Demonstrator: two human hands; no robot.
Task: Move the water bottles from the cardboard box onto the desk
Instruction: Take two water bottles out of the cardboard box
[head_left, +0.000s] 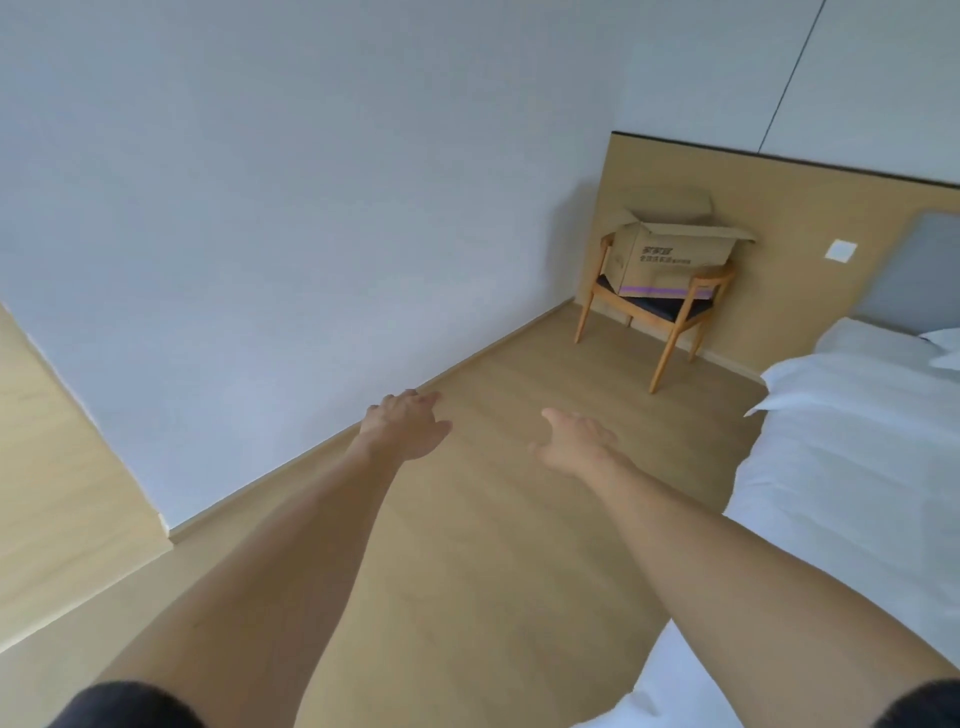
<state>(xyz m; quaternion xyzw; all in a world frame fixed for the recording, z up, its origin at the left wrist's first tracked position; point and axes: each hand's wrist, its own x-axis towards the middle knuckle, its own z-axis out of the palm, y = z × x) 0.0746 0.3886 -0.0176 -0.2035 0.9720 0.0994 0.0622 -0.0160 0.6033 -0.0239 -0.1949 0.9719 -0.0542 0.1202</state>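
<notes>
box (670, 254): far right, on chair (655, 309), upright, flaps open upward, long axis left-right; contents hidden
left hand (405, 426): grip released, empty
right hand (574, 441): grip released, empty, above floor (467, 545)

Floor (493, 519) is light wood laminate. Wooden chair (655, 306) stands on it in the corner, carrying the open cardboard box (670, 254) on its seat. Bed (852, 457) right of chair.

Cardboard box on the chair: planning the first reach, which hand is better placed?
Right hand, marginally: the cardboard box sits ahead to the right. Left hand is equally empty; both remain far away.
</notes>
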